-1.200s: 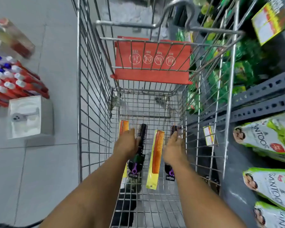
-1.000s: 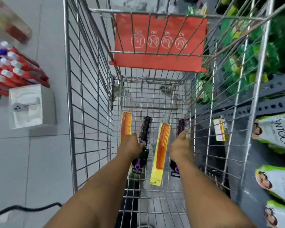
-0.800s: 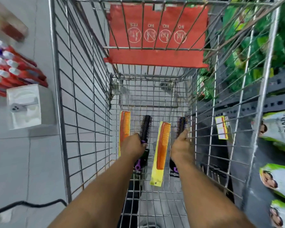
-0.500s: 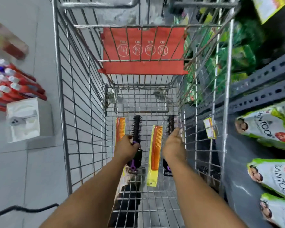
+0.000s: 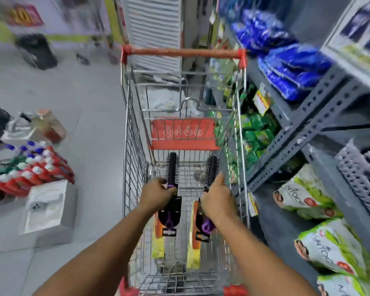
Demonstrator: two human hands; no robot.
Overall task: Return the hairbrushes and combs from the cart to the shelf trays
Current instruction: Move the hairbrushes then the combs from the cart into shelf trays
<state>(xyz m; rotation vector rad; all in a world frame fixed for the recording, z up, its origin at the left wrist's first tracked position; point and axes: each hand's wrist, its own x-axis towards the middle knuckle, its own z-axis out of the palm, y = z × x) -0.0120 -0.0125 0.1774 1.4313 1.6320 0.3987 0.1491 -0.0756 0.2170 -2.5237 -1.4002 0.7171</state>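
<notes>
I see the cart [image 5: 135, 133] straight ahead, shelving [image 5: 320, 116] close along its right and bottles [image 5: 30, 169] on the floor to its left, a box [image 5: 49, 208] just before them. Over the cart, my left hand [image 5: 158, 195] grips one hairbrush [image 5: 171, 169], my right hand [image 5: 217, 199] another hairbrush [image 5: 210, 170]; two combs [image 5: 193, 248] lie below.

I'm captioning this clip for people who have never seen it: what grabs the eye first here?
Two bare hands in the middle, inside a wire shopping cart with a red handle: the left hand and right hand each grip a black round bristle hairbrush, left hairbrush and right hairbrush. Below them, yellow-carded orange combs lie on the cart floor. At right, grey shelves hold blue and green packets.
</notes>
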